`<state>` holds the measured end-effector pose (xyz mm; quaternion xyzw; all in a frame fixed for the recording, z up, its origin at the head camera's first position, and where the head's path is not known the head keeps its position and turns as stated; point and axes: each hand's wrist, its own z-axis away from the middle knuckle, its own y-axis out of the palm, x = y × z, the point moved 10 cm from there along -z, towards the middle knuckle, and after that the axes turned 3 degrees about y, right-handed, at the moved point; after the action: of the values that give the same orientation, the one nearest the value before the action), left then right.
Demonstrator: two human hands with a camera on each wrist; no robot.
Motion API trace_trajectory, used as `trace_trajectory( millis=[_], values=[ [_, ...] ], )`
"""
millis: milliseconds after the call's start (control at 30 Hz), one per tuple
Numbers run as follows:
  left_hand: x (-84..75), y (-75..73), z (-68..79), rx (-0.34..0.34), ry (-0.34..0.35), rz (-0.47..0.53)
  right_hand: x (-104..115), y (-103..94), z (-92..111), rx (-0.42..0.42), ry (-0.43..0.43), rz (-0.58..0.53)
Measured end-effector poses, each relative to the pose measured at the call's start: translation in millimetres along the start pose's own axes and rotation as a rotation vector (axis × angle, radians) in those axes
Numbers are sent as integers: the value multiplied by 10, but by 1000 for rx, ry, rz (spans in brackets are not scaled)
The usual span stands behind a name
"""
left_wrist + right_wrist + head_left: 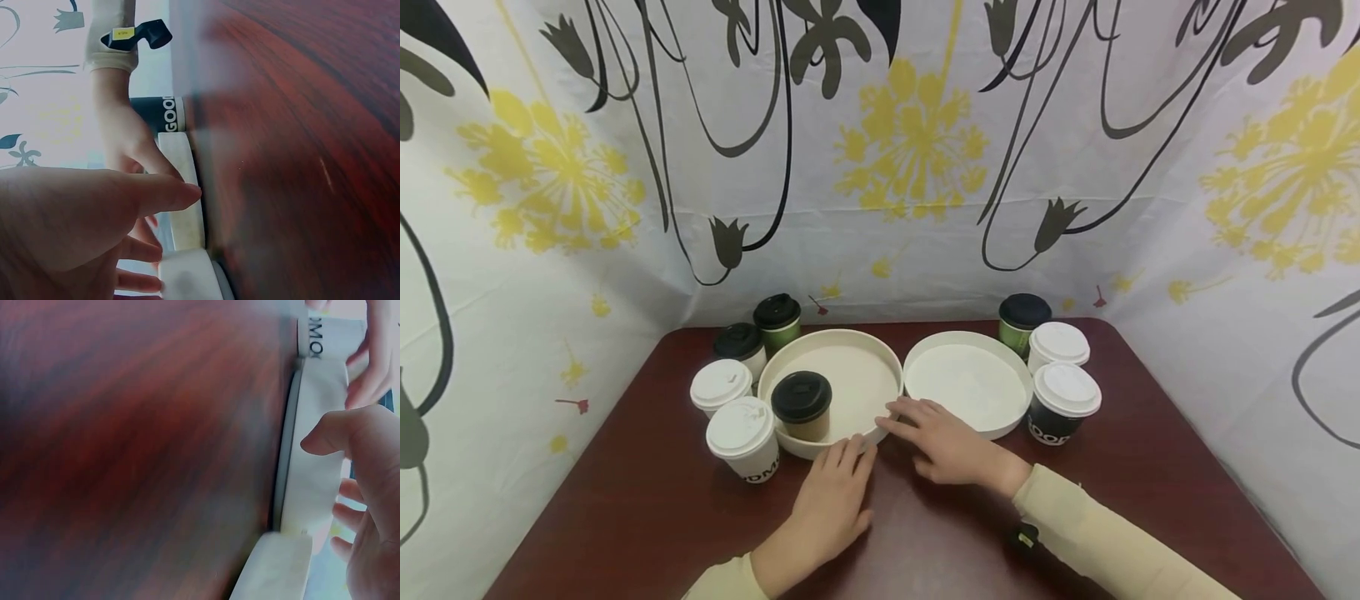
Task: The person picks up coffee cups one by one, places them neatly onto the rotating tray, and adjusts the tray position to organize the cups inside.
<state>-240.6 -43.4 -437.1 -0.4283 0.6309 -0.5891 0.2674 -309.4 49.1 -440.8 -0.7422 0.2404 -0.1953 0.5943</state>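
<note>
A round cream tray [861, 371] lies left of centre on the table, with one brown paper cup [808, 429] under a black lid standing upright inside it. My left hand [831, 500] has its fingertips at the tray's front rim, fingers fairly straight. From the right, my right hand [947, 443] reaches over the same tray's front right rim with extended fingers. In the right wrist view, the right thumb [328, 434] lies in front of the tray's outer wall [315, 481]. Neither hand grips a cup. A second round white tray [966, 379] sits just beyond the right hand.
Left of the cream tray stand white-lidded cups [743, 437] and black-lidded cups [777, 321]. Beside the white tray's right edge are a green cup [1024, 321], a white cup [1058, 346] and a black cup [1060, 408]. Patterned cloth [880, 167] hangs behind the dark red table [647, 500].
</note>
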Motion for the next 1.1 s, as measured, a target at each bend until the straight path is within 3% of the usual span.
trace_trajectory(
  millis=[200,600,900,1100],
  values=[
    [44,-33,23,-50,-8,-9,-136,-30,-10,-15,11,-13],
    [133,-108,54,-9,-65,-21,-265,-31,-21,-4,28,-31],
    [170,-153,72,5,-124,-32,-131,-77,-17,-35,-1,-61],
    [119,-109,44,52,-115,2,-35,-35,6,-15,2,-32]
  ],
)
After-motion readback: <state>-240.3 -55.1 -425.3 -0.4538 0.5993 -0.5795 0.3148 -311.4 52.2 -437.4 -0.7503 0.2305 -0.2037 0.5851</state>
